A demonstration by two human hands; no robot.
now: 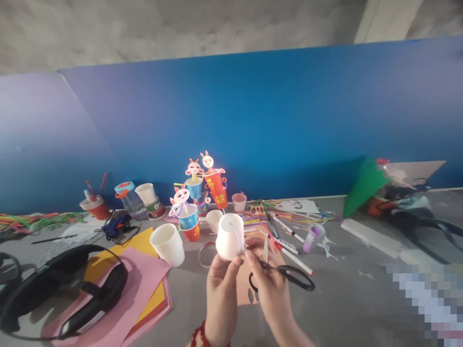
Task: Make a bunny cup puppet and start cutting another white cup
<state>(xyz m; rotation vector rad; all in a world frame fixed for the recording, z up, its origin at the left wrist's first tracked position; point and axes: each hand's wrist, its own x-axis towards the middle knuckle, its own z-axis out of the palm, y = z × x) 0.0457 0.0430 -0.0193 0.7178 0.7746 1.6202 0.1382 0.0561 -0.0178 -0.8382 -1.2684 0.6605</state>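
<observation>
A white paper cup (230, 236) is upside down, with faint reddish-purple lines on its side. My left hand (221, 284) is closed on its lower rim from below. Beside the cup's right edge, my right hand (269, 282) has thumb and finger pinched at the rim; whatever is between these fingertips is too small to make out. A pair of black-handled scissors (297, 278) is tucked in this same hand, blades pointing up. Under the hands lies an orange-pink paper sheet (243, 284) with cut-out holes.
Behind the cup stand decorated cup figures with rabbit faces (188, 217). White cups (168, 245) stand to the left, near coloured paper (148, 274) and a black headset (108, 284). Markers (294, 258) and a purple jar (311, 238) lie to the right. A blue partition (253, 120) closes the back.
</observation>
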